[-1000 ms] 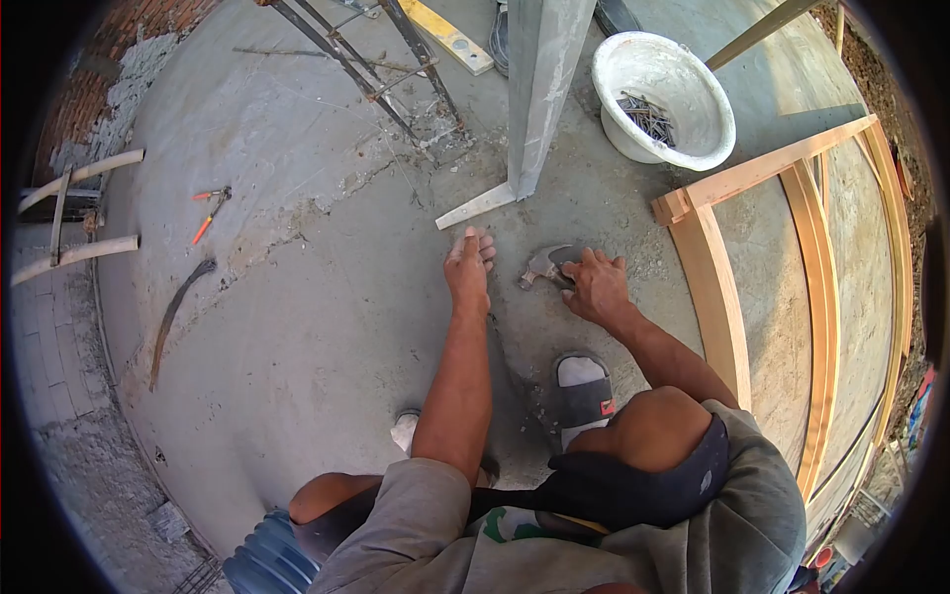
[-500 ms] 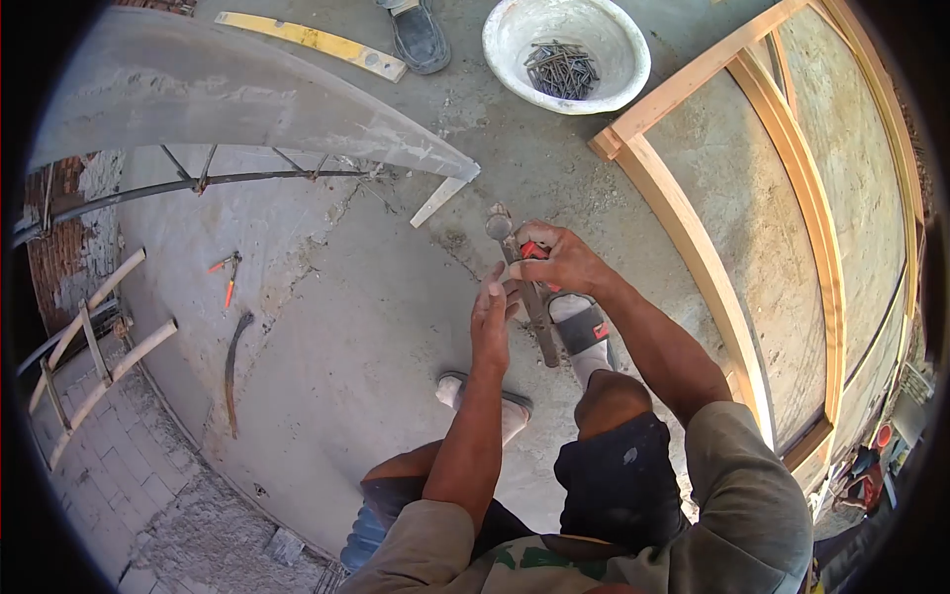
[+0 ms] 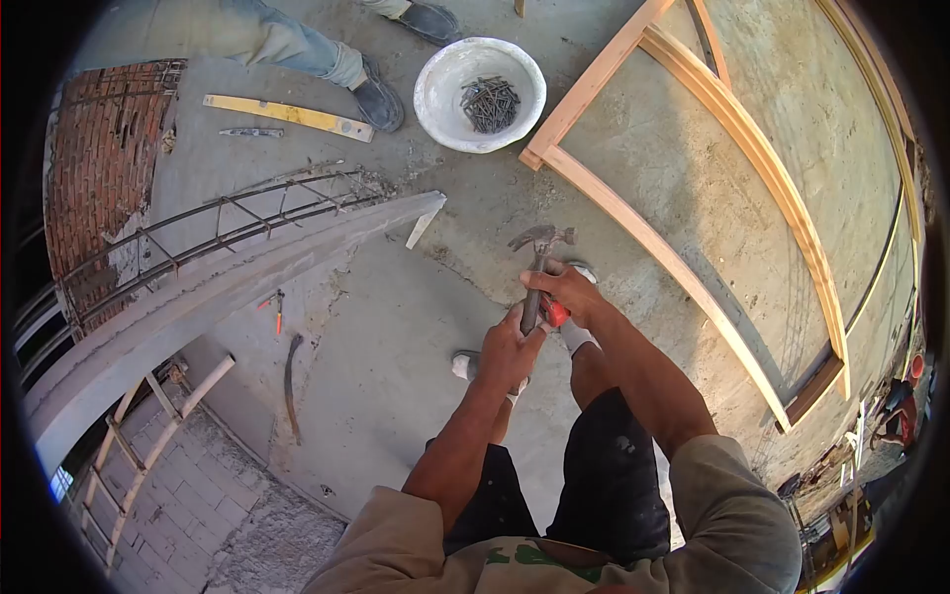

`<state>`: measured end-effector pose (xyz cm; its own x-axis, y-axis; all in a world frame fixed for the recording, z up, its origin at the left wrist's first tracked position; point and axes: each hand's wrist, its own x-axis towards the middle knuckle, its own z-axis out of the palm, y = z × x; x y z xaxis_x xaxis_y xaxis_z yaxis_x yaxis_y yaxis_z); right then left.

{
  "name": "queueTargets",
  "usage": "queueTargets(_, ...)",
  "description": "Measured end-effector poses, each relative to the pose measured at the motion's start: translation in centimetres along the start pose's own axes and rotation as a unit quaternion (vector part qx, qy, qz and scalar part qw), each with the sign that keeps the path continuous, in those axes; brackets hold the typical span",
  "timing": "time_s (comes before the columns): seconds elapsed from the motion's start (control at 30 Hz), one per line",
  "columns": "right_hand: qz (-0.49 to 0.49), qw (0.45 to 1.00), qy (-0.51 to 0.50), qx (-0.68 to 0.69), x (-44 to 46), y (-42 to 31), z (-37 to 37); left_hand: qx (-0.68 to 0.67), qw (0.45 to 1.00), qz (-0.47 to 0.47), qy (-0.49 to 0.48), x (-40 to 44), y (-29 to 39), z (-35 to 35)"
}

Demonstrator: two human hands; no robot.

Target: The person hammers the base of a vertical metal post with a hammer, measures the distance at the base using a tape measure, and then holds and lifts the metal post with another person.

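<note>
A claw hammer [image 3: 540, 238] is held in front of my legs, its metal head away from me and its dark handle running back toward my body. My left hand [image 3: 509, 351] is closed round the lower part of the handle. My right hand [image 3: 566, 294] is closed on a red, rounded tape measure [image 3: 554, 313], with its thumb lying against the hammer handle. The fingers partly hide the tape measure.
A white basin [image 3: 427, 111] of nails [image 3: 490, 104] stands ahead, near another person's shoe [image 3: 379, 97]. A yellow level [image 3: 289, 114] lies on the floor. A wooden frame [image 3: 648, 233] is on the right; a concrete beam [image 3: 233, 267] with rebar and a ladder [image 3: 163, 445] are left.
My left hand has gone from open beside the hammer to closed round its handle. The hammer has turned, so its claw head shows side-on. The view has shifted, bringing another person's legs into sight.
</note>
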<state>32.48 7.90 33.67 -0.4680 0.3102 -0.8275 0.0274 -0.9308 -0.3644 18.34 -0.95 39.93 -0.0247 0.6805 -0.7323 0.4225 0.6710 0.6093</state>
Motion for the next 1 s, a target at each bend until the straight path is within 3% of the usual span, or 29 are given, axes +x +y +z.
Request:
queueTargets(0.2, 0.039, 0.995, -0.004, 0.097, -5.9, -2.7, -4.3, 0.106, 0.993, 0.01, -0.049, -1.2, 7.7, 1.2)
queueTargets(0.33, 0.056, 0.996, -0.003, 0.063, -9.5, -6.3, -4.5, 0.161, 0.984, 0.073, -0.02, -2.4, 11.7, 1.5)
queueTargets(0.43, 0.048, 0.996, -0.011, 0.075, -11.5, -8.6, -4.1, 0.171, 0.983, 0.06, -0.042, -3.8, 15.7, 0.1)
queueTargets(0.53, 0.026, 0.992, -0.022, 0.125, -12.2, -9.5, -3.5, 0.025, 0.997, 0.069, -0.009, -4.9, 16.1, -0.8)
queueTargets(0.63, 0.036, 0.992, 0.0, 0.124, -12.3, -9.6, -3.5, -0.093, 0.993, 0.028, 0.061, -6.6, 14.0, -3.3)
queueTargets(0.7, 0.04, 0.993, 0.018, 0.106, -13.2, -9.4, -3.0, -0.076, 0.986, -0.019, 0.146, -8.7, 12.1, -6.6)
queueTargets(0.83, 0.032, 0.992, 0.062, 0.101, -15.6, -10.0, -1.1, -0.056, 0.971, -0.087, 0.216, -12.8, 5.5, -15.2)
queueTargets(0.93, 0.061, 0.989, 0.05, 0.128, -17.1, -11.8, 0.8, -0.075, 0.942, -0.033, 0.326, -17.2, 5.2, -22.9)
queueTargets(1.0, 0.026, 0.993, 0.045, 0.107, -16.9, -12.8, 2.2, -0.117, 0.911, 0.025, 0.396, -18.5, 7.4, -29.7)
